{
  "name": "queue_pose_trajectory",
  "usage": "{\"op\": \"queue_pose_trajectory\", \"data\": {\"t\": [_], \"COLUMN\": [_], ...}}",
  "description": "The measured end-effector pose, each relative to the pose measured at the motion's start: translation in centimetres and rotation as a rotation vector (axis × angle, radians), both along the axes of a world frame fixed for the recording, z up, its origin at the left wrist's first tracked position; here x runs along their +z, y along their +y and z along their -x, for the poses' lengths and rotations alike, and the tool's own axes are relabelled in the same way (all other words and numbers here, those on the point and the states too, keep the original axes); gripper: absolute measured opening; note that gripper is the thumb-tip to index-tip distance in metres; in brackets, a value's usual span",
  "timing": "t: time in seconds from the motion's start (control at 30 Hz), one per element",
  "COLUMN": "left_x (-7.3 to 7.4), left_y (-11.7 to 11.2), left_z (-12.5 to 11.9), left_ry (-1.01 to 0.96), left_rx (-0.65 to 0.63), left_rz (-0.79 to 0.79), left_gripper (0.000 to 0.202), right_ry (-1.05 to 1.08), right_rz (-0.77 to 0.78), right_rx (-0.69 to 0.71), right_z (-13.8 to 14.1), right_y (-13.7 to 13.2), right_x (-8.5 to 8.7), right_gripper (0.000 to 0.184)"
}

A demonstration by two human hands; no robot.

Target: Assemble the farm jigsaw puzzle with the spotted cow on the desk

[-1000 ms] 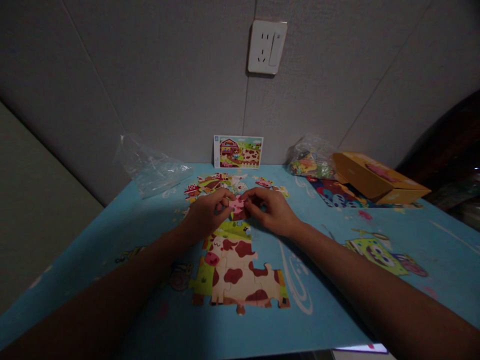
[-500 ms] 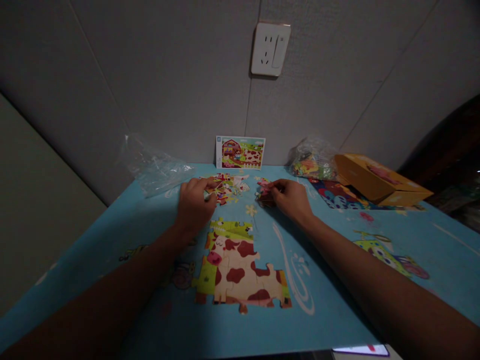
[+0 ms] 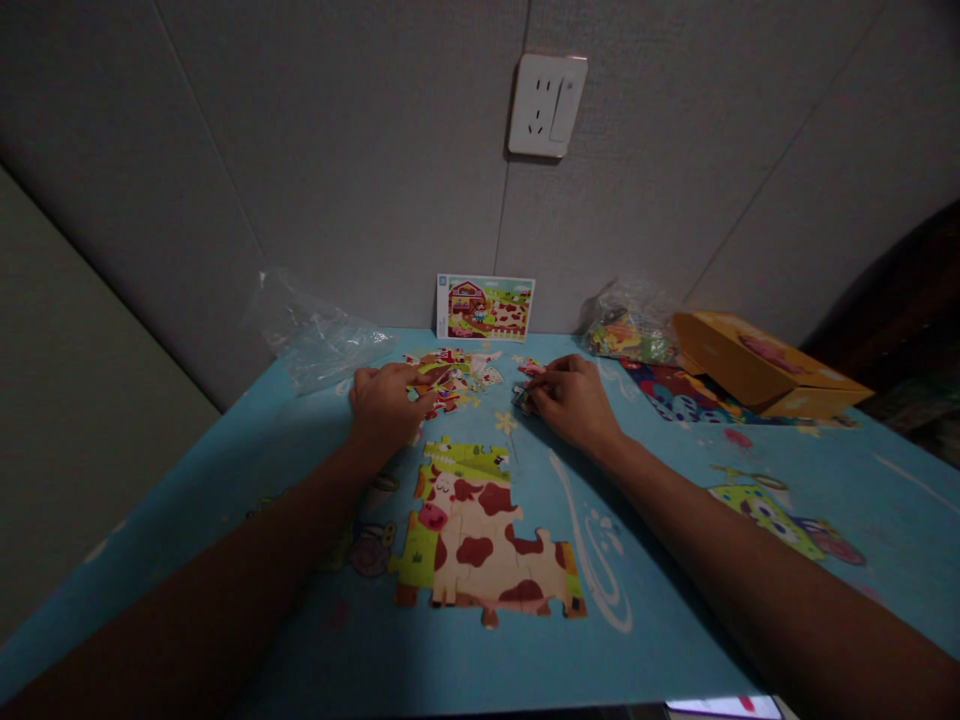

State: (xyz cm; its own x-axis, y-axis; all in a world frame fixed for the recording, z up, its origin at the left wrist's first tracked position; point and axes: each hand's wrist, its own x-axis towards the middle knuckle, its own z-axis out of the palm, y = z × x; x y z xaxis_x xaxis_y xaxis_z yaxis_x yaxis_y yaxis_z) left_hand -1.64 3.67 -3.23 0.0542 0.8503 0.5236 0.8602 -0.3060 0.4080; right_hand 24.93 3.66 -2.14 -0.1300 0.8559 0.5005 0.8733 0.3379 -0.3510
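My left hand (image 3: 390,408) rests at the left side of a loose heap of jigsaw pieces (image 3: 450,378), thumb and forefinger apart with bits of the heap showing between them. My right hand (image 3: 576,402) is closed, its fingertips pinched on a dark-edged puzzle piece (image 3: 520,397) just above the table; the fingers hide most of it. Nearer to me, between my forearms, lies a joined section of puzzle (image 3: 469,530) with a brown-spotted cow on green. Its right and lower edges are uneven, with open notches and a tab.
A farm picture card (image 3: 486,308) leans on the wall. Behind my left hand lies a clear plastic bag (image 3: 326,345). At the back right stand a bag of colourful pieces (image 3: 630,325) and a yellow box (image 3: 772,365) on a printed sheet (image 3: 667,392). A phone (image 3: 724,707) shows below the table edge.
My left hand has turned a little, its thumb and forefinger now spread over the heap. The fingers of my right hand have shifted slightly around the piece. The view has tilted a little.
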Motion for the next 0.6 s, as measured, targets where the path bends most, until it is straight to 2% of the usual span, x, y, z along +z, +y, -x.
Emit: {"op": "queue_pose_trajectory", "data": {"t": [0.17, 0.27, 0.33, 0.4, 0.47, 0.6], "left_x": [0.6, 0.9, 1.2, 1.5, 1.8, 2.1], "left_y": [0.0, -0.2, -0.6, -1.1, -1.7, -2.4], "left_z": [0.1, -0.4, -0.8, -1.3, -1.8, -2.5], "left_ry": [-0.018, -0.03, -0.063, -0.111, -0.135, -0.083], "left_rx": [0.032, 0.053, 0.019, -0.071, -0.213, -0.506], "left_rz": [-0.005, -0.043, -0.106, -0.157, -0.183, -0.181], "left_gripper": [0.011, 0.015, 0.02, 0.022, 0.027, 0.036], "right_ry": [0.013, 0.023, 0.057, 0.117, 0.179, 0.281], "right_rz": [0.013, 0.015, 0.02, 0.056, 0.101, 0.107], "right_rx": [0.107, 0.171, 0.214, 0.272, 0.349, 0.415], "right_z": [0.7, 0.9, 1.0, 1.3, 1.7, 2.3], "right_y": [-0.4, -0.7, -0.9, -1.3, -1.8, -2.4], "right_x": [0.2, 0.5, 0.8, 1.0, 1.2, 1.3], "right_gripper": [0.021, 0.022, 0.026, 0.036, 0.044, 0.036]}}
